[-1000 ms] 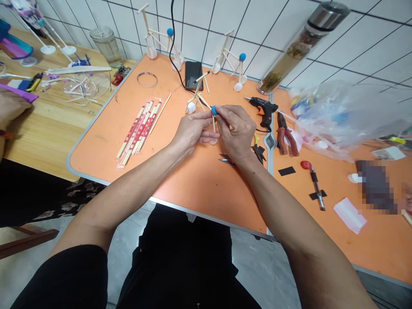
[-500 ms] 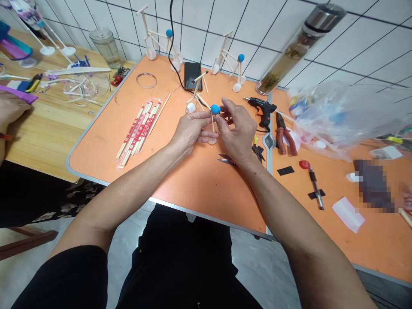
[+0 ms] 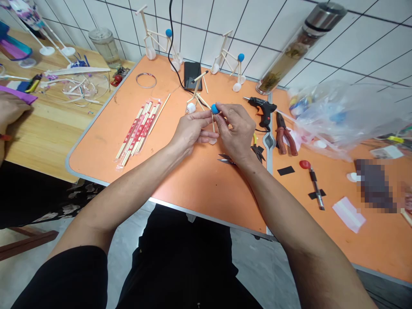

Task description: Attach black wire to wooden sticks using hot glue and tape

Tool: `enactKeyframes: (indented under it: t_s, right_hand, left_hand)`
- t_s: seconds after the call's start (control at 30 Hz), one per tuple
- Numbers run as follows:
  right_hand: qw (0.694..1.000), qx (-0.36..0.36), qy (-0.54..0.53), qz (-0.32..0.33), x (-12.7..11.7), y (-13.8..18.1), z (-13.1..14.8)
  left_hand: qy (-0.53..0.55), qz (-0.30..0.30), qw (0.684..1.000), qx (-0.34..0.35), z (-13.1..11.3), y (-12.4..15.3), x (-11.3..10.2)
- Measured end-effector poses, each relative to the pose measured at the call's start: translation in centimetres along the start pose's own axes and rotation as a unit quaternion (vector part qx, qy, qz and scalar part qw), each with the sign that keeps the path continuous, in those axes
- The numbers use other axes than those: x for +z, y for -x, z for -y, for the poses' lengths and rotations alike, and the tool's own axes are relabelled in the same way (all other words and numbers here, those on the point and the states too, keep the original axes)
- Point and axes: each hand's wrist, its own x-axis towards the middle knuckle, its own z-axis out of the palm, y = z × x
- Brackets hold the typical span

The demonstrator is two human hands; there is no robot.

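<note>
A small tricycle model made of wooden sticks [image 3: 197,89] stands before me, with white wheels at its base. My left hand [image 3: 192,128] grips its frame from the left, fingers around the upright stick below the seat. On top of that stick sits a blue ball [image 3: 215,109]. My right hand [image 3: 236,128] pinches this ball between thumb and index finger. Two similar models, the left one [image 3: 153,36] and the right one [image 3: 228,60], each with a blue ball, stand against the tiled wall.
Wrapped chopsticks [image 3: 138,133] lie left of my hands. A glue gun [image 3: 262,109], red-handled pliers [image 3: 285,135] and a pen [image 3: 316,189] are to the right. A phone [image 3: 192,75] and a tall bottle [image 3: 299,47] are behind. Another person's hand [image 3: 13,107] rests at far left.
My right fingers have closed in on the blue ball, the index finger now bent over it. My left hand and the model have hardly moved.
</note>
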Motion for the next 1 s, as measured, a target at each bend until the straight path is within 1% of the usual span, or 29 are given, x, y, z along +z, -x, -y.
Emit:
enactKeyframes:
  t_s: [0.23,0.4,0.57,0.77,1.0]
  right_hand:
    - [1.000,0.020,0.000,-0.002,0.23,-0.25,0.18]
    - [0.999,0.031,0.007,-0.003,0.43,-0.38,0.28]
    - [1.000,0.020,-0.009,-0.007,0.53,-0.37,0.10]
    - [1.000,0.018,0.008,-0.012,0.59,-0.47,0.19]
    - [1.000,0.013,-0.004,-0.012,0.58,-0.45,0.12]
  left_hand:
    - [-0.005,0.010,1.000,-0.005,-0.06,0.15,0.03]
    - [0.002,-0.001,1.000,-0.008,-0.04,0.13,0.10]
    - [0.005,-0.003,1.000,-0.011,-0.08,0.13,0.23]
    - [0.007,-0.004,1.000,-0.010,-0.06,0.17,0.29]
    - [0.003,0.001,1.000,-0.008,0.11,0.05,0.17]
